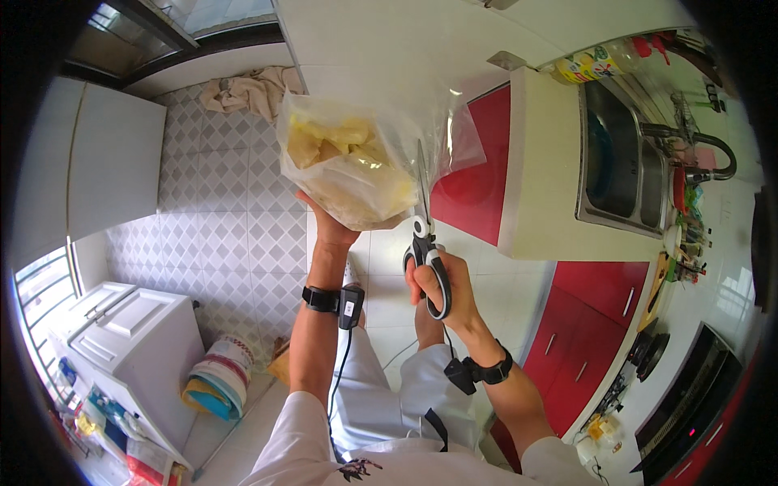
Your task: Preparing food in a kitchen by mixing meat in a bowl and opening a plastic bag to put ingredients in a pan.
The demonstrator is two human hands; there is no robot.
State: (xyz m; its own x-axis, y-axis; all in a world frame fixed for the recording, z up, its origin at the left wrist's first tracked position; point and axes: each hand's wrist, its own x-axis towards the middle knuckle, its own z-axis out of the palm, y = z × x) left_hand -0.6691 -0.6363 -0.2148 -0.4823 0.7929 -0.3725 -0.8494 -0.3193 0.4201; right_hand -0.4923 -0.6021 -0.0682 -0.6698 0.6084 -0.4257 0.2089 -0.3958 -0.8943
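Observation:
A clear plastic bag (pixel 358 194) hangs in front of me with yellowish, lumpy pieces (pixel 331 143) inside. What the pieces are cannot be told. My left hand (pixel 333 223) holds the bag from below, its fingers mostly hidden behind it. In my right hand (pixel 454 285) are scissors (pixel 420 228) with black and white handles, fingers through the loops. Their blades point away from me and lie across the loose, unfilled plastic (pixel 462 143) at the bag's right side. The blades look nearly closed; whether they touch the film is hard to tell.
A counter (pixel 541 182) with a steel sink (pixel 608 164) and black faucet (pixel 720 152) stands at right, above red cabinets (pixel 586 322). A range hood (pixel 687 401) is at lower right. Left are a white cabinet (pixel 140 328), stacked buckets (pixel 222 370) and a cloth (pixel 252 94) on the floor.

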